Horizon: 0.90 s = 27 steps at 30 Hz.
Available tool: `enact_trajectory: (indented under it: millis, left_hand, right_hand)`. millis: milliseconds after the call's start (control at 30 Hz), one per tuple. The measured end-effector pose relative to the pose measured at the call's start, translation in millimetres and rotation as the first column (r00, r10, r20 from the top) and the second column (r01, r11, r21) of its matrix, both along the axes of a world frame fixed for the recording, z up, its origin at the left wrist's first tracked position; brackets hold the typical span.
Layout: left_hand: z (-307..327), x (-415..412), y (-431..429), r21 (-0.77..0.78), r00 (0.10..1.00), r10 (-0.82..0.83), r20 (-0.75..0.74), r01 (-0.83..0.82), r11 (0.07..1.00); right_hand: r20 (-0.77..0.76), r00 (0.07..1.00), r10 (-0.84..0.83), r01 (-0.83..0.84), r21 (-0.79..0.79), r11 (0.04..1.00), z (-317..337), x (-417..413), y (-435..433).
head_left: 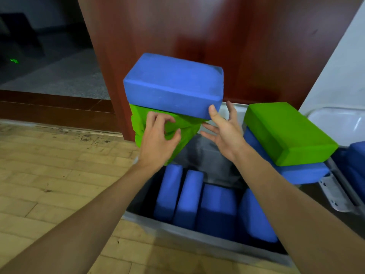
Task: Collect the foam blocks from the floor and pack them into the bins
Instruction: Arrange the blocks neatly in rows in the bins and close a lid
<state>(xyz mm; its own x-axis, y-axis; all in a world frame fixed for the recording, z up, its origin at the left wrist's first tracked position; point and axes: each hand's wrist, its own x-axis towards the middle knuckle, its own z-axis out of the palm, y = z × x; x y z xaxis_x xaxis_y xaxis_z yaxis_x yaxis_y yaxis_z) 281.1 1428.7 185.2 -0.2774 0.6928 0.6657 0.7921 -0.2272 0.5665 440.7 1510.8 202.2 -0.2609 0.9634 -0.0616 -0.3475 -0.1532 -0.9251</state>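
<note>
Gripping green block [138,123] with left hand [158,140], right hand [225,133] splayed, blue block [173,84] crosswise

Before you: bin [177,231], holding a row of four blocks [189,198] on edge, side by side. Far left end of it: upper block [173,84] stacked on lower block [185,128], door [197,26] behind both. Your left hand [158,139] grips the lower block; your right hand [225,133] lies spread just right of it, thumb at the upper block's corner. Right edge of the bin: second stack [286,131]. Further right: second bin [335,123]. Left: floor [49,175].
</note>
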Motion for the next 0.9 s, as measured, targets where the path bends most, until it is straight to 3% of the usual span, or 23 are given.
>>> enact_trajectory:
  millis: [133,233,300,400,600,833,900]
  left_hand:
    - [-9,-10,4,0.005,0.987,0.132,0.094,-0.133,0.991]
    - [-8,-18,0,0.098,0.955,0.232,0.182,-0.253,0.963]
    - [-5,-24,5,0.054,0.939,0.275,0.205,-0.291,0.955]
    - [-2,-30,15,-0.077,0.945,0.281,0.168,-0.272,0.959]
    - [3,-38,18,-0.075,0.951,0.243,0.191,-0.233,0.97]
    - [1,-49,17,-0.053,0.966,0.214,0.147,-0.208,0.977]
    - [2,-51,17,-0.058,0.968,0.201,0.154,-0.194,0.979]
  right_hand:
    - [0.014,0.999,-0.041,0.039,0.128,0.991,7,-12,5]
    - [-0.001,0.999,-0.046,0.045,0.101,0.994,15,-21,10]
    - [0.01,0.999,-0.045,0.044,0.063,0.997,21,-26,12]
    - [0.073,0.995,-0.062,0.059,0.041,0.997,31,-30,15]
    - [0.155,0.975,-0.163,0.176,-0.079,0.981,53,-48,25]
    - [0.078,0.978,-0.195,0.197,-0.017,0.98,62,-74,36]
    - [0.142,0.971,-0.191,0.199,-0.042,0.979,63,-83,36]
